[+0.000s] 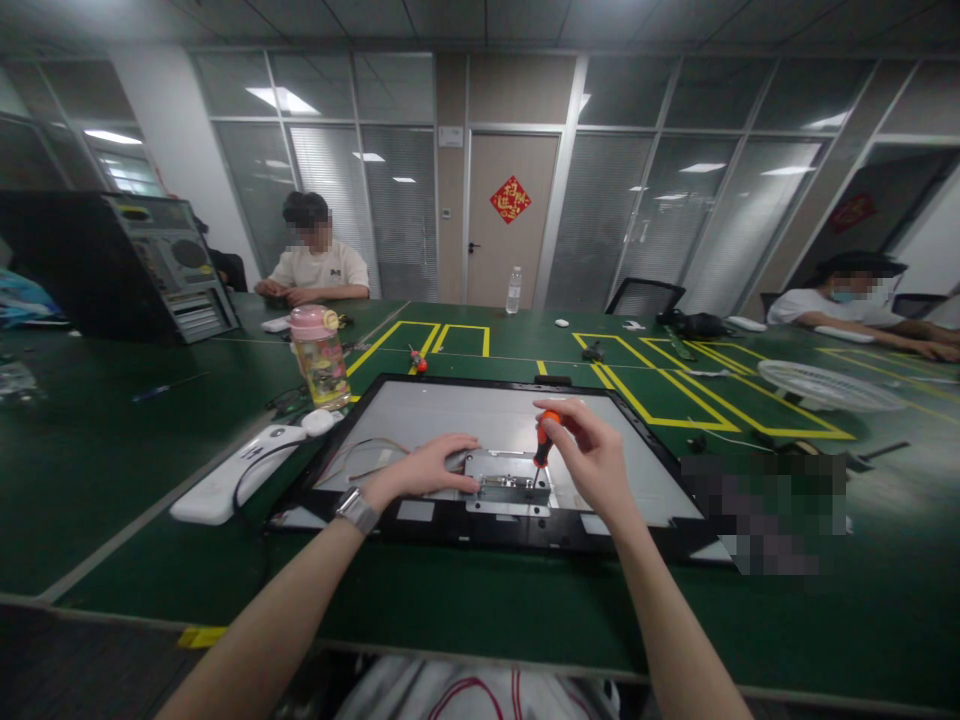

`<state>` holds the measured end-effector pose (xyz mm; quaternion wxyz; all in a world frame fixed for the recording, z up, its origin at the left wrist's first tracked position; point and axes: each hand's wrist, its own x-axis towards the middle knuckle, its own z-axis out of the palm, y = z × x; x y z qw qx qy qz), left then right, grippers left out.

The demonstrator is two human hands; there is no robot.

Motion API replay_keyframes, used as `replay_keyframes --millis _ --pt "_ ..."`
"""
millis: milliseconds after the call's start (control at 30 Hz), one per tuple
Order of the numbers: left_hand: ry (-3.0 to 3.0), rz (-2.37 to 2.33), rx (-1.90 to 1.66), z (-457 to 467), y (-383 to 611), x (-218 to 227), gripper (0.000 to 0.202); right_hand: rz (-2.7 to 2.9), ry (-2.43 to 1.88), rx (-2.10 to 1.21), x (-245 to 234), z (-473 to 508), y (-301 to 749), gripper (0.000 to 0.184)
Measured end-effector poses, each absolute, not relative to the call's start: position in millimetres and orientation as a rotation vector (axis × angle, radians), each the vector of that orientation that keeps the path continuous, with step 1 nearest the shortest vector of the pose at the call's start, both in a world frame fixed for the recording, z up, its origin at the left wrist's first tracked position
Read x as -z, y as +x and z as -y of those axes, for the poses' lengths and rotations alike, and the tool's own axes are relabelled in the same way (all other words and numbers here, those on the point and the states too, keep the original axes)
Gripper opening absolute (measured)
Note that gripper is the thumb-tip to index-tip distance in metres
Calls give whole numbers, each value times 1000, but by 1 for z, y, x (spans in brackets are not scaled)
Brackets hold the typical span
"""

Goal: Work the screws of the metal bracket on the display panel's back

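Note:
A flat display panel (435, 410) with a black frame and a pale grey back lies on the green table in front of me. Near its front edge sits a silver metal bracket (491, 507) with a hinge-like part across it. My right hand (589, 450) grips an orange and black screwdriver (550, 428), held almost upright, its shaft reaching down to the bracket's right side. My left hand (431, 467) rests at the bracket's left edge, thumb and fingers apart around its corner. Whether it pinches the metal is hard to see. Thin cables (360, 455) lie left of it.
Left of the panel are a white power strip (236, 475) and a pink-lidded bottle (319, 355). A computer case (120, 265) stands farther left. Behind the panel is a small red object (420, 362). A white fan grille (829, 385) lies right. Two people sit across the table.

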<state>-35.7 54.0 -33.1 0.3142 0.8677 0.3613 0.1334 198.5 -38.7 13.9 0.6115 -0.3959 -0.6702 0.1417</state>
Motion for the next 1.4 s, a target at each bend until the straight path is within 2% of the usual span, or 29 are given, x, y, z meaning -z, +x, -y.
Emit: replay_keyframes --millis 167,367,567,767,933,1067,1167,1333,1400 --pt "2293 -947 -355 -54 -36 34 73 1526 -808 -550 -15 38 199 22" --pt "2307 -938 -373 -57 -35 38 72 1540 -838 -405 -16 38 200 11" --pt "2304 -930 -372 -56 -36 37 73 1514 -823 -502 -16 38 201 22" --pt "2296 -932 -373 -57 -36 38 73 1515 -856 -396 -15 37 200 10" --pt "2290 -939 -356 -54 -36 34 72 1450 -823 -564 -16 38 200 15" --pt "2293 -942 -350 -53 -35 31 72 1482 -800 -562 -17 39 200 21" --pt "2293 -950 -348 -53 -35 32 73 1490 -874 -428 -16 37 199 21" --pt "2305 -943 -355 -54 -35 33 74 1435 -1022 147 -14 37 197 10" --pt "2305 -941 -356 -54 -35 33 74 1462 -1035 203 -13 37 197 12"
